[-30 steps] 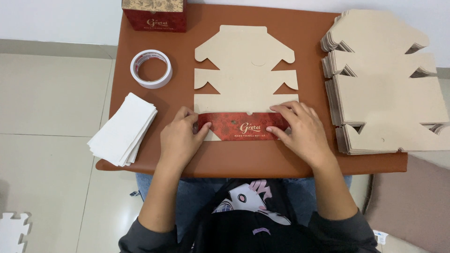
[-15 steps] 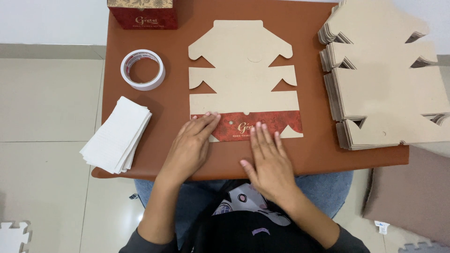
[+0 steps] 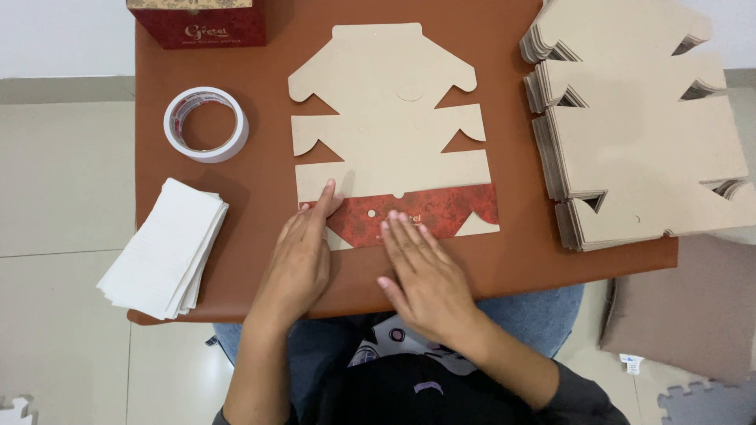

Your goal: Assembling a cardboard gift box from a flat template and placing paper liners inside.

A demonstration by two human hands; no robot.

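Observation:
A flat die-cut cardboard box blank [image 3: 390,134] lies in the middle of the brown table [image 3: 260,181]. Its near flap [image 3: 441,212] is folded over and shows a red patterned side. My left hand [image 3: 303,256] rests flat at the flap's left end, index finger on the fold line. Fingers together and palm down, my right hand [image 3: 421,271] presses on the red flap's near edge. Neither hand grips anything.
A roll of white tape [image 3: 206,124] sits at the table's left, a stack of white paper sheets [image 3: 164,248] nearer the front left corner. A red box [image 3: 197,22] stands at the back. A tall stack of cardboard blanks [image 3: 638,126] fills the right side.
My right hand slid left along the red flap, from its right end to its middle. My left hand stayed near the flap's left end. The view shifted slightly.

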